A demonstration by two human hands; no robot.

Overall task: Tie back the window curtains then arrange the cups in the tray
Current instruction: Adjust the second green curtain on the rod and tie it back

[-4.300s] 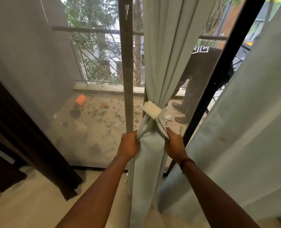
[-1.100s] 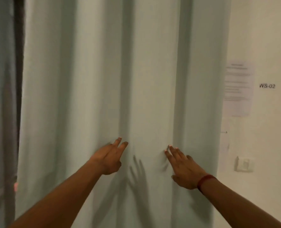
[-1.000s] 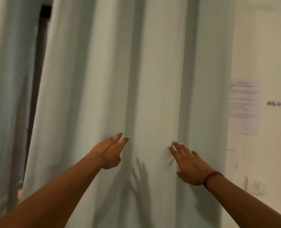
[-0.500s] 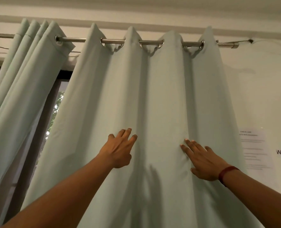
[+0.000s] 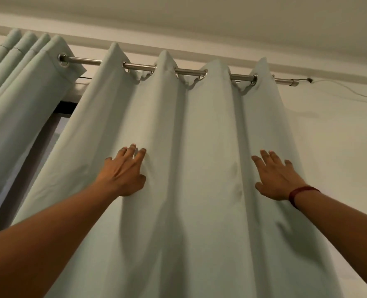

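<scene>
A pale green curtain (image 5: 199,147) hangs spread out in wide folds from a metal rod (image 5: 189,72) by eyelet rings. My left hand (image 5: 122,173) lies flat on a fold left of centre, fingers straight and pointing up. My right hand (image 5: 277,177), with a red band at the wrist, presses flat on the curtain's right fold. A second pale green curtain (image 5: 21,93) hangs bunched together at the left end of the rod. No cups or tray are in view.
A dark window frame (image 5: 38,143) shows in the gap between the two curtains. A plain wall (image 5: 339,136) stands to the right, with a thin wire (image 5: 346,91) running from the rod's end. The ceiling is above.
Earlier both hands gripped the tied left curtain; the view then swung to the right curtain and tilted up to the rod. My hands have spread farther apart on the fabric, the right one sliding rightwards.
</scene>
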